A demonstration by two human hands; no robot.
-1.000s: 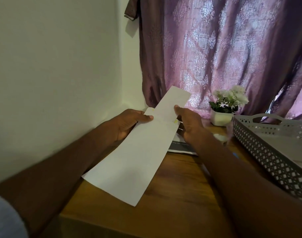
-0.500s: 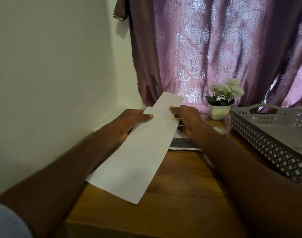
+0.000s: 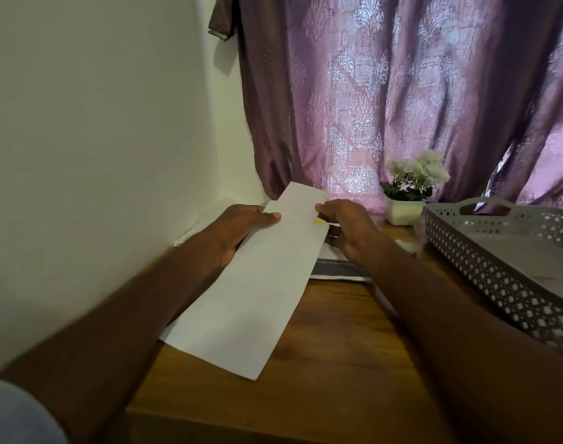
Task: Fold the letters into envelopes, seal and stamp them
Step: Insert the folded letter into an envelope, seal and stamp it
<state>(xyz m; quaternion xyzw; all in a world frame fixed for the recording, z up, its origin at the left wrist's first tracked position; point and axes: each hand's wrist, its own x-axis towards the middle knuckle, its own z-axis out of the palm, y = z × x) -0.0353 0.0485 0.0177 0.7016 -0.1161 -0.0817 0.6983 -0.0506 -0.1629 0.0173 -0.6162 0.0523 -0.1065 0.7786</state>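
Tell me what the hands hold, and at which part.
Both hands, left hand and right hand, pinch the long white envelope at its far end, one on each side edge.

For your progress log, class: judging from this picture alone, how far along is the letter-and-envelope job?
Done: nothing finished shows. In hand: the left hand and right hand hold a long white paper envelope, a folded white letter sticking out of its top beside a small yellow mark. Left: pushing the letter fully in, sealing and stamping. No stamp is visible, nor anything identifiable in the grey perforated plastic tray.
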